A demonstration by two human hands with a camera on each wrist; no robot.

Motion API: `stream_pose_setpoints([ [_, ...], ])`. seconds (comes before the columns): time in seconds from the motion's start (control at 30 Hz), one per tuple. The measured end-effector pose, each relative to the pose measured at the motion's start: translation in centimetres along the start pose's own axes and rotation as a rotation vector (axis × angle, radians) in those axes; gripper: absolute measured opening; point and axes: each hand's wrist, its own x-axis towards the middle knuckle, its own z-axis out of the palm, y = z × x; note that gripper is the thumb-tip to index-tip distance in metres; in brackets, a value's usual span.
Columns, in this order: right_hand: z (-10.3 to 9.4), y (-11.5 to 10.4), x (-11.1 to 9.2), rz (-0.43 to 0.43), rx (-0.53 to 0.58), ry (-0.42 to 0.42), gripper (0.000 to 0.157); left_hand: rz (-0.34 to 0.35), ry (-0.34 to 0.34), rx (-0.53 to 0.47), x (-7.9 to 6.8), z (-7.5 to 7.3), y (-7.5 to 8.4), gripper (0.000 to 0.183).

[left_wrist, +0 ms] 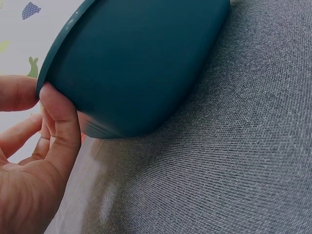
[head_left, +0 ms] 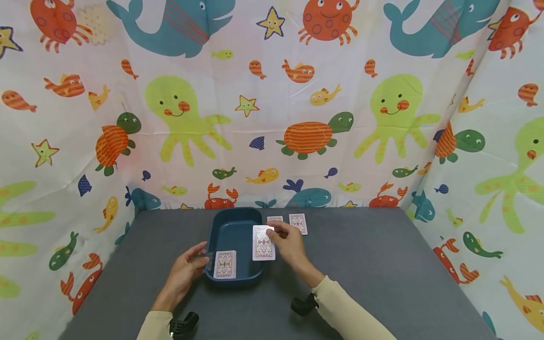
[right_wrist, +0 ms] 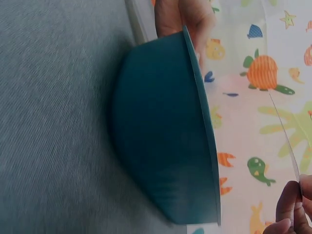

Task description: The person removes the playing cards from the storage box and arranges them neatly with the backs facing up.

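Observation:
A dark teal tray (head_left: 235, 282) with raised walls sits on the grey table. My left hand (head_left: 185, 270) pinches its left rim between thumb and fingers, as the left wrist view shows close up. Inside the tray, at its near left corner, lies a playing card (head_left: 225, 264), patterned back up. My right hand (head_left: 290, 243) pinches another playing card (head_left: 263, 245) by its right edge, over the tray's right side. In the right wrist view that card (right_wrist: 285, 129) appears edge-on, raised beyond the tray rim (right_wrist: 207, 122).
Behind my right hand, two more spots hold face-down cards: one card (head_left: 298, 223) at the right and another (head_left: 275, 218) partly covered by the fingers. A curtain (head_left: 263, 179) printed with sea animals stands along the table's back edge and sides.

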Motion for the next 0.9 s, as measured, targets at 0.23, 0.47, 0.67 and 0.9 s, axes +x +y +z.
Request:
stream_pose_setpoints([
  [0.23, -2.3, 0.8, 0.3, 0.007, -0.019, 0.049, 0.024, -0.01, -0.009, 0.001, 0.0, 0.0, 0.1, 0.053],
  [0.47, -4.5, 2.0, 0.6, 0.023, -0.057, 0.082, 0.024, -0.011, -0.012, -0.007, 0.0, 0.0, 0.1, 0.053],
  [0.67, -6.4, 3.1, 1.1, 0.035, -0.078, 0.122, 0.025, -0.006, -0.019, -0.022, 0.1, 0.0, 0.1, 0.053],
  [0.9, -8.5, 4.6, 1.7, 0.057, -0.096, 0.148, 0.024, -0.007, -0.019, -0.017, 0.1, -0.1, 0.2, 0.053],
])
